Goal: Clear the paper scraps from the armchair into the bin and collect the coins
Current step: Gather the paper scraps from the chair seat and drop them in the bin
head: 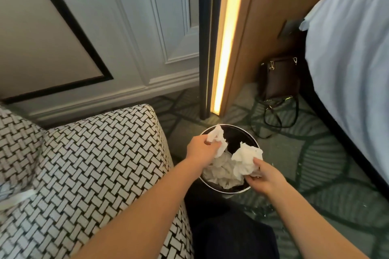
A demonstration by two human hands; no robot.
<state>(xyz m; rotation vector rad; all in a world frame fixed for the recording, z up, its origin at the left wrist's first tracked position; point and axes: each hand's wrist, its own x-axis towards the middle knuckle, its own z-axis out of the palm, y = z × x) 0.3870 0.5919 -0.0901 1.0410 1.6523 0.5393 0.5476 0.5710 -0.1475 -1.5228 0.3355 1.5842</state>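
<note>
Paper held right over the bin (237, 139)
Patterned armchair (88, 153) on the left; left hand (202, 149) grips a crumpled scrap (216, 135), right hand (266, 176) pinches a bigger wad (248, 160), both above the bin, more paper (221, 172) inside. Handbag (280, 80) and bed (347, 48) crowd the right.

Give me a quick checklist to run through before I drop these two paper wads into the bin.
1. Left hand grips its paper wad above the bin, near the rim: ok.
2. Right hand grips the second wad over the opening: ok.
3. Room inside: ok, the crumpled paper there sits below the rim.
4. Armchair cleared: cannot tell; a white strip lies on it at the left.
5. Coins collected: cannot tell, none in view.
</note>
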